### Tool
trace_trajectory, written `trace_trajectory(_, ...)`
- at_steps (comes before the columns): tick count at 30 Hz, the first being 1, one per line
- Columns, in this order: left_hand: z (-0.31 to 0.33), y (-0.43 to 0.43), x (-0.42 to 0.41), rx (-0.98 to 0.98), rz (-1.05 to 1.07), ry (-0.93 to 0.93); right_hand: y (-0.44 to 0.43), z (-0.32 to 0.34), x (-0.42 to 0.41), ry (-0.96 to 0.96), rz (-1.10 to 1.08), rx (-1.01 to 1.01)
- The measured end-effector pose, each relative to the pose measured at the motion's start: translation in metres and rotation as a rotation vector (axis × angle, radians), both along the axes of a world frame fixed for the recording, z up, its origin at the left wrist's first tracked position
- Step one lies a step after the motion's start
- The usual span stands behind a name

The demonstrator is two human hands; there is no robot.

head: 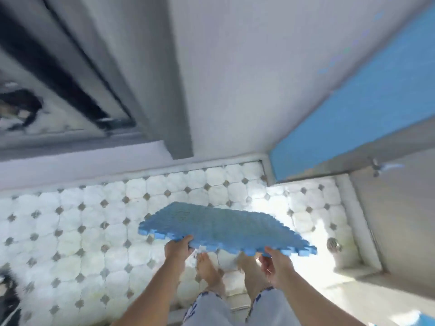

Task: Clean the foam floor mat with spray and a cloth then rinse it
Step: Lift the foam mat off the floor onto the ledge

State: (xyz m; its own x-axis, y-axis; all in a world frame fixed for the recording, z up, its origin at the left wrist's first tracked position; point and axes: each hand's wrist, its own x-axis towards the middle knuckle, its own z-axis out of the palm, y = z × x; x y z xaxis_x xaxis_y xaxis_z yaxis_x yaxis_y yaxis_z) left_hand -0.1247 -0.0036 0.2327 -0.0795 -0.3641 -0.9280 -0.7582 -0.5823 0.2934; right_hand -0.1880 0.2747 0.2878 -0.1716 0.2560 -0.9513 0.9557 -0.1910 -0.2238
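Mat [223, 228]: blue foam, square, jigsaw-tooth edges, textured top. It is held up in the air, roughly flat and tilted slightly, above the floor [94, 220] and touching nothing but the hands. Left hand [177, 249] grips the near-left edge with its fingers curled over it. Right hand [276, 262] grips the near-right edge, with the toothed rim between thumb and fingers.

Floor: white octagonal tiles with small grey diamond insets, and strong glare on the right side. A round metal drain [334, 244] sits in the floor just right of the mat. Bare feet [209, 269] stand under the mat's near edge, with light trousers [207, 307] (blue pattern at the hem) below. The walls are pale, with a blue panel [364, 102] on the right. Upper left is too blurred to read.
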Motion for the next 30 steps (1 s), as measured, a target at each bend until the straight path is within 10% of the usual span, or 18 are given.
trace_trajectory(9,-0.003,0.194,-0.126,0.103,-0.527,0.029,0.176,0.027,0.036,0.11,-0.557,0.107)
trace_trajectory(30,-0.074,0.541,-0.345,0.075,-1.045,0.216,0.403,-0.059,-0.046,0.241,-1.302,0.161)
